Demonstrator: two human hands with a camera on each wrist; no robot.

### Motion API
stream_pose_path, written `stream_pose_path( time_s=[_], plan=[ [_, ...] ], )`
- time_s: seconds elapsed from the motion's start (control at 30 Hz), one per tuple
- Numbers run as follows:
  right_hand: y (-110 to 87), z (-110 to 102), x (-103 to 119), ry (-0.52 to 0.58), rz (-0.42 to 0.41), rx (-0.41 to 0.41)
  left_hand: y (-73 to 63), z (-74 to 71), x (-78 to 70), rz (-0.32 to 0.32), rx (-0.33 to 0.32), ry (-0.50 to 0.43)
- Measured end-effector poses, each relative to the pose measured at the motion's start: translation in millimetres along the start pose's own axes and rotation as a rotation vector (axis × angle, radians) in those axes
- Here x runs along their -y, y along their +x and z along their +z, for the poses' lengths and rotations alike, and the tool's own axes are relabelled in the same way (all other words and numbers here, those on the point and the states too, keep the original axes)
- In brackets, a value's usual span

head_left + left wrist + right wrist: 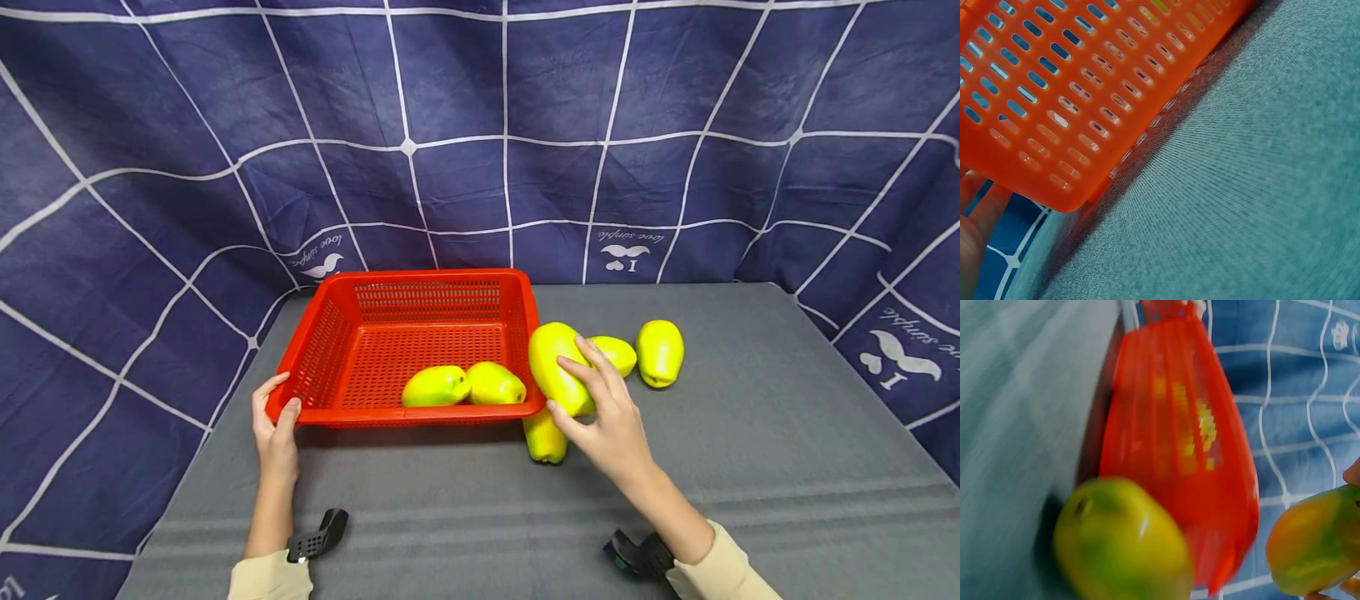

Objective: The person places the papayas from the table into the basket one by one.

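Note:
A red plastic basket [420, 415] with slotted walls stands on the grey cloth. My left hand [276, 429] grips its front left corner, thumb on the rim. In the left wrist view, fingers [988, 212] show beside the basket's orange-looking wall [1085, 125]. My right hand [613, 425] holds a yellow-green mango [553, 362] at the basket's front right corner; the right wrist view shows this mango [1313, 544] in the fingers. Two mangoes, one left [435, 387] and one right [497, 384], lie inside along the front wall.
Below the held mango, another mango [546, 439] lies on the cloth beside the basket's corner. A mango [617, 355] sits partly behind my right fingers, and one more [660, 354] lies farther right. A blue checked curtain [465, 183] hangs behind the table [450, 517].

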State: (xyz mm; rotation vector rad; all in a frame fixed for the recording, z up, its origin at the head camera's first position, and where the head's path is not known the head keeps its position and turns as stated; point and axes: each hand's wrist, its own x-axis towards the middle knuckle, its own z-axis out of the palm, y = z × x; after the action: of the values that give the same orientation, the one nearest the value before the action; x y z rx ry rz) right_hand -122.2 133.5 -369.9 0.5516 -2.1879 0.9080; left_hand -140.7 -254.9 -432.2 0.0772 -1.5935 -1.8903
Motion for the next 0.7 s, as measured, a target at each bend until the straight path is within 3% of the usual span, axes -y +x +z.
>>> stream_pose_path(
  time_s=[0.17, 0.43, 0.57, 0.7],
  plan=[
    [21.5, 27.0, 24.8, 0.037, -0.077, 0.104, 0.5, 0.8, 0.1, 0.0, 0.009, -0.014],
    [54.5, 80.8, 63.5, 0.062, -0.135, 0.334, -0.4, -3.6, -2.6, 0.012, -0.001, -0.015],
    [65.9, 105.3, 75.5, 0.075, -0.147, 0.389, 0.0, -5.4, -2.5, 0.027, 0.002, -0.022],
    [75.8, 122.9, 84.0, 0.081, -0.104, 0.431, 1.2, -2.6, -0.9, 0.012, 0.028, -0.001]
  ],
)
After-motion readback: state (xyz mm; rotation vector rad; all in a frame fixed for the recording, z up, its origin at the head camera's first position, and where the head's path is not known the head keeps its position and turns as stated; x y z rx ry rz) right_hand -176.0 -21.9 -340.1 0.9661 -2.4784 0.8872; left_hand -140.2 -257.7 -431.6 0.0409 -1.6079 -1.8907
